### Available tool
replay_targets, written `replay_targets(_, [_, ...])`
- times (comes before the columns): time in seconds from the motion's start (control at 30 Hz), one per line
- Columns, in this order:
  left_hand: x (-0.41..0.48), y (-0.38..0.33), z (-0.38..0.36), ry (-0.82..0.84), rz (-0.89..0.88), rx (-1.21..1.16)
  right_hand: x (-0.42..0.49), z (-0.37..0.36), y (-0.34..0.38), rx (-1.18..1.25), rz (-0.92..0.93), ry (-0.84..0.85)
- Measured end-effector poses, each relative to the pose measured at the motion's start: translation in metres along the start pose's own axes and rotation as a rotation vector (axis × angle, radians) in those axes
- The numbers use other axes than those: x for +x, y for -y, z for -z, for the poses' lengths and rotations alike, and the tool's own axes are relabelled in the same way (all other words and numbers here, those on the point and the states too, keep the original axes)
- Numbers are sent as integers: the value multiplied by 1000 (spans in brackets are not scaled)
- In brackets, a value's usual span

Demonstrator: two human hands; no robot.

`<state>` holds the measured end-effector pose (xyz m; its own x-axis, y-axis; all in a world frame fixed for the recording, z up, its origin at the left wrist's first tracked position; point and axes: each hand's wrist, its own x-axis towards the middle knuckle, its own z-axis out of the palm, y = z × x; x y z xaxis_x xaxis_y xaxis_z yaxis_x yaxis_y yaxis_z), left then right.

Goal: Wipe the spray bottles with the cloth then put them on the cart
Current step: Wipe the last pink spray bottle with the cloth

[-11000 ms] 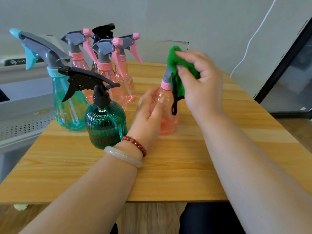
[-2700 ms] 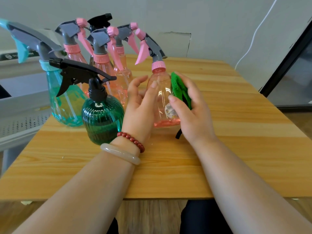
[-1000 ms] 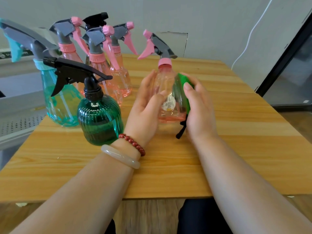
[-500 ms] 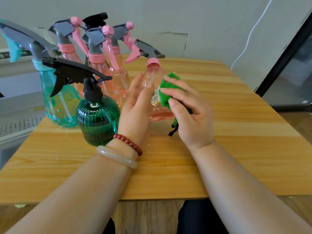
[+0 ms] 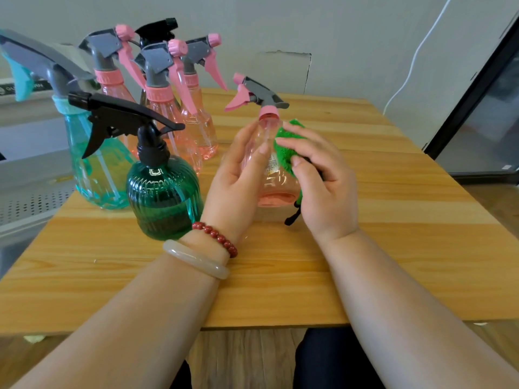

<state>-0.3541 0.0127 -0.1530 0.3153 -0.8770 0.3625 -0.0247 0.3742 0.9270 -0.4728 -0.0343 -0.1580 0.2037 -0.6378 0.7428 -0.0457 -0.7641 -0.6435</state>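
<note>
The pink plastic spray bottle is gripped steady by the left hand for the fluffy green cloth pinched by the right hand.

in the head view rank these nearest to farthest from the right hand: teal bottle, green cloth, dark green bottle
1. green cloth, in the grip of the right hand, against the pink bottle.
2. dark green bottle, just left of the left hand.
3. teal bottle, far left of the table.

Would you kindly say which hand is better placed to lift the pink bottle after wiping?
Left, probably: the left hand holds the pink bottle, while the right hand pinches the green cloth.
</note>
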Motion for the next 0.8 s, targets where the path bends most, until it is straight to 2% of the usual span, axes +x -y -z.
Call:
replay_targets(0.07, [0,0,0,39,-11,-17,4,-2,0,119,-180,-64])
replay_targets(0.13, [-1,1,0,25,-13,-28,9,-2,2,378,-421,-139])
replay_targets(0.17, [-1,1,-1,3,-21,-22,11,-2,1,446,-480,-151])
replay_targets(0.23, [-1,2,-2,-62,-27,1,11,0,3,392,-432,-85])
replay_targets(0.33, [2,4,0,-135,3,16,1,0,4,43,-66,60])
replay_targets(0.43, [4,3,4,-147,4,20,-4,-3,2,-73,107,115])
replay_targets(0.5, [4,1,4,-139,15,-18,-1,-5,3,-78,37,69])
replay_targets(0.53, [3,1,3,-134,28,-25,2,-6,4,-26,-71,23])
replay_targets(0.6, [0,-1,0,-118,37,-48,8,-6,8,225,-347,-78])
replay_targets(0.67, [0,-2,-1,-91,37,-91,11,-5,6,464,-500,-93])
replay_targets(0.73, [0,-4,-1,-77,7,-49,11,-4,4,529,-503,-65])
replay_targets(0.8, [-1,-5,0,-58,-19,41,10,-3,4,490,-451,-81])
